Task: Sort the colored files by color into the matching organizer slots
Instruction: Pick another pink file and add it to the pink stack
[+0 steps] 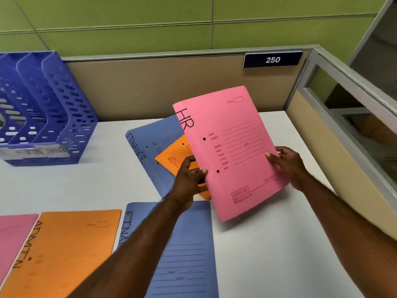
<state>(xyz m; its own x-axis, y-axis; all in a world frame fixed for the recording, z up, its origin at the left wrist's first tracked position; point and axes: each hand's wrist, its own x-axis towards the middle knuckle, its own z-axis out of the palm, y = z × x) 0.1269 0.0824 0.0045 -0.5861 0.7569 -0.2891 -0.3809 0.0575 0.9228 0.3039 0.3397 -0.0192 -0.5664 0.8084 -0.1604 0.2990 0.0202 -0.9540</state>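
Nearest to you, at the lower left edge of the white desk surface [268, 254], a pink card file [12, 237] lies flat, partly under an orange card file marked in black handwriting [64, 250]. Just beside these, a blue card file lettered "FINANCE" [189, 254] lies flat; your left forearm crosses over it.

Your left hand [189, 181] grips the left edge of the pink card file marked "HR" [232, 151], fingers curled at the edge near the lower punched hole. Your right hand [290, 166] grips the same file on its right edge, thumb on the front face and the other fingers behind it. You hold the file between both hands, raised off the desk and tilted, its top leaning away from you and to the left. Its printed front faces you.

Behind and below the held file, a second orange card file [174, 155] lies on a second blue card file lettered "FINANCE" [150, 145]; both rest on the desk and are partly hidden by the held file and your left hand.

Farther away at the left, a blue perforated plastic organizer with upright slots [43, 108] stands on the desk, well apart from both hands. Its slot contents cannot be determined. A grey label strip [34, 151] is fixed along its front base.

At the far edge, a tan partition panel [161, 87] carries a dark plate numbered "250" [272, 59].
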